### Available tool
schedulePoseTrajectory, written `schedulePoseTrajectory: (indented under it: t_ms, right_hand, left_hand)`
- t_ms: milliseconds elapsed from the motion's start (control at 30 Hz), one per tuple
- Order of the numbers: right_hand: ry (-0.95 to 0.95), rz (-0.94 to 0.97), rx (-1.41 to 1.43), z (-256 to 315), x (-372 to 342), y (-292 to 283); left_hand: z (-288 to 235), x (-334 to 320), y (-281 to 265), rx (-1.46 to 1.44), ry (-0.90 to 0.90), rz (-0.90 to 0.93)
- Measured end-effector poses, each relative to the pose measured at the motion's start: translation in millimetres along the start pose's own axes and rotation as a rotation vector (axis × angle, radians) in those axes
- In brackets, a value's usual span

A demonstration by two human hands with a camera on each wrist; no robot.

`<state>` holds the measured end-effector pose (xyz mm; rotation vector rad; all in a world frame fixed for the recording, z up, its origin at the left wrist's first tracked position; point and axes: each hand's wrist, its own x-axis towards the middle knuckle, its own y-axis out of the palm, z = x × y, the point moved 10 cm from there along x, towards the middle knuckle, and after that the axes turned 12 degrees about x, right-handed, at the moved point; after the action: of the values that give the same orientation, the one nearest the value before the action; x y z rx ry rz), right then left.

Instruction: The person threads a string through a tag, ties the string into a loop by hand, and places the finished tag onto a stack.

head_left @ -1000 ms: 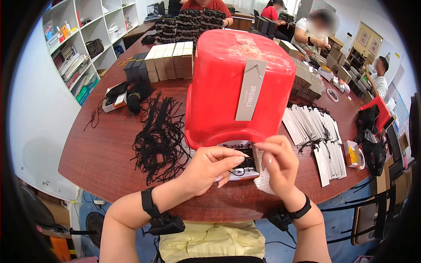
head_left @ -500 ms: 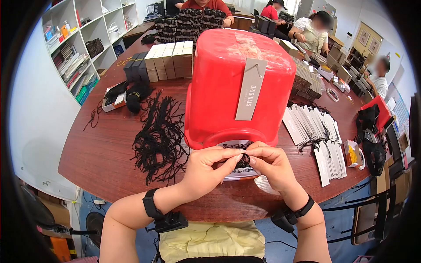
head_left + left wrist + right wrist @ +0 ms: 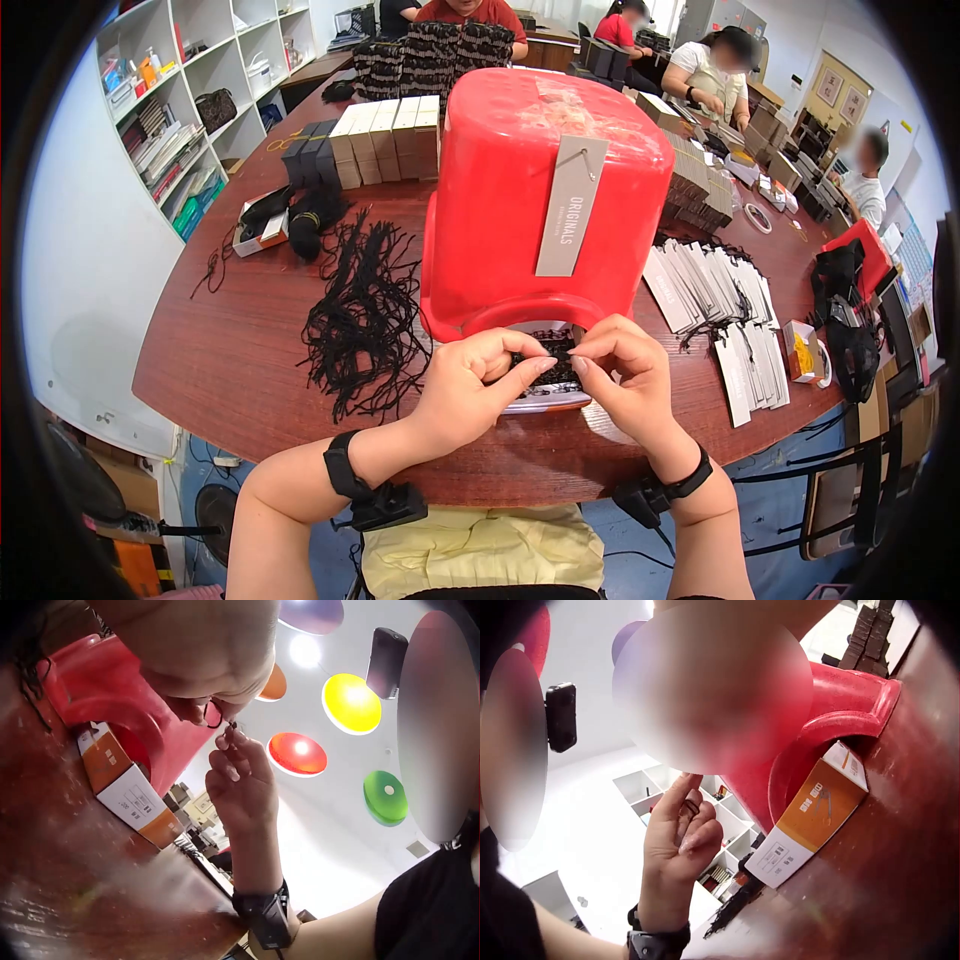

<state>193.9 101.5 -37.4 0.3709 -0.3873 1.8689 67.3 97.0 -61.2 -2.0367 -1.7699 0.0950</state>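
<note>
Both hands meet above a small white and orange box (image 3: 548,405) at the foot of an upturned-looking red plastic stool (image 3: 500,200). Between thumb and index finger, my left hand (image 3: 460,395) pinches a thin black cord (image 3: 220,715), which makes a small loop by the fingertips. My right hand (image 3: 632,380) pinches at the cord too, its thumb and index fingertip close to the left ones. Dark corded pieces (image 3: 560,345) fill the box. A grey hang tag (image 3: 572,205) marked ORIGINALS hangs on the stool's side.
Loose black cords (image 3: 365,310) lie on the table at left. Grey tags with cords (image 3: 705,290) are spread at right, beside a small box (image 3: 803,352). Stacked tags (image 3: 385,140) stand behind on the left. Other people sit around the table's far side.
The right hand came in from the right to meet the left, and a cord loop showed between them. Now the fingertips have drawn slightly apart.
</note>
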Motion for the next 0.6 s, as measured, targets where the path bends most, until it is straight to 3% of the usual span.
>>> schedulePoseTrajectory:
  t_ms: [67, 133, 333, 433, 467, 533, 600]
  right_hand:
    - [-0.028, -0.012, -0.038, 6, 1, 0]
    - [-0.182, -0.042, -0.196, 23, 0, 1]
    - [-0.269, -0.066, -0.363, 31, -5, -2]
    - [-0.204, 0.058, -0.206, 22, -2, 1]
    - [-0.205, 0.059, -0.207, 25, 0, 5]
    - [-0.181, -0.060, 0.064, 28, 6, 1]
    - [-0.225, 0.006, -0.025, 29, 5, 5]
  left_hand:
    - [4, -2, 13, -0.218, -0.103, 0.117]
    - [4, -3, 14, -0.214, -0.107, 0.125]
    - [0, -5, 14, -0.223, -0.104, 0.155]
    - [-1, -4, 13, -0.215, -0.093, 0.140]
    - [-2, -4, 12, -0.222, -0.077, 0.125]
    - [-2, -4, 13, -0.220, -0.071, 0.138]
    - [-2, -4, 14, -0.216, -0.067, 0.151]
